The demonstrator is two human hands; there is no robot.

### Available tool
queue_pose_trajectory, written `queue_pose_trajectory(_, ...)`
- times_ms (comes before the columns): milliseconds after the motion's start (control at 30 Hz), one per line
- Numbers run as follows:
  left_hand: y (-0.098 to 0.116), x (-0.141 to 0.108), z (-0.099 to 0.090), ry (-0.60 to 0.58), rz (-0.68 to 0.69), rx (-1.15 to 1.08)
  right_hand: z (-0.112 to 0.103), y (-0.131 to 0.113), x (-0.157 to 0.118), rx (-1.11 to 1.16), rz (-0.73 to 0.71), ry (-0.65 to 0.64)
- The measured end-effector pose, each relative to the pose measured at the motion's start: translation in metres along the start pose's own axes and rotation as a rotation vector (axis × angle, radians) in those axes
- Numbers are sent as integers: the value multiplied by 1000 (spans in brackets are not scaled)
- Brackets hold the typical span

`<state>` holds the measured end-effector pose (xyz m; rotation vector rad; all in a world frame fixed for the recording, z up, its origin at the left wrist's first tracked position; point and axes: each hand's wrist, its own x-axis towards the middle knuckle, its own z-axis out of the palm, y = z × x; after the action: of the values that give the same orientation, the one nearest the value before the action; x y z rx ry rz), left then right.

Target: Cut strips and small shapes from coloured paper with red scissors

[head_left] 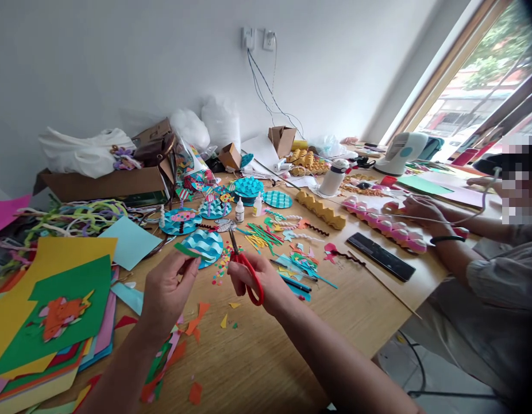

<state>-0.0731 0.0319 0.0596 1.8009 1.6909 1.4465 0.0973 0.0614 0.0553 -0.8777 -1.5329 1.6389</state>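
Observation:
My left hand (169,290) pinches a small strip of green paper (188,250) between thumb and fingers. To its right, my right hand (259,282) is wrapped round red-handled scissors (251,277), whose blades point up and away from me, apart from the strip. Just beyond the strip lies a blue wavy-patterned disc (203,246), partly covered by it. Small colored dots (223,264) are scattered between my hands. Orange and yellow paper scraps (199,319) lie on the wooden table (249,356) nearer me.
Colored paper sheets (72,276) are stacked at the left. Glue bottles (239,210), decorated discs (180,221) and green sticks (266,236) stand or lie ahead. A black phone (381,256) and a pink egg carton (384,224) are at the right, where another person's hands (423,213) work.

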Motion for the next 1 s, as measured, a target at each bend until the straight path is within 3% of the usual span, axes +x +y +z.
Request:
queue_pose_trajectory(100, -1, -2, -4, 131, 212, 149, 4, 0, -3, 179, -26, -56)
queue_pose_trajectory(200, -4, -3, -6, 169, 322, 211, 12, -1, -5, 293, -34, -79)
queue_pose_trajectory(367, -14, -4, -6, 206, 371, 265, 29, -6, -7, 321, -1, -110)
queue_pose_trajectory(533, -17, -6, -7, 199, 383, 237, 41, -3, -6, 383, 68, -52)
queue_pose_trajectory(667, -9, -5, -4, 211, 259, 109, 40, 1, -2, 383, 68, 1)
queue_pose_trajectory(767, -4, -1, 0, 211, 39, -174, 35, 1, 2, 275, 14, 36)
queue_pose_trajectory(900, -7, 3, 4, -168, -299, -627, 26, 0, 8, 28, -87, 76)
queue_pose_trajectory(933, -8, 3, 5, -253, -329, -694, 24, 0, 9, -23, -100, 76)
queue_pose_trajectory(1000, -10, 3, 6, -308, -304, -719, 21, 1, 10, -107, -109, 74)
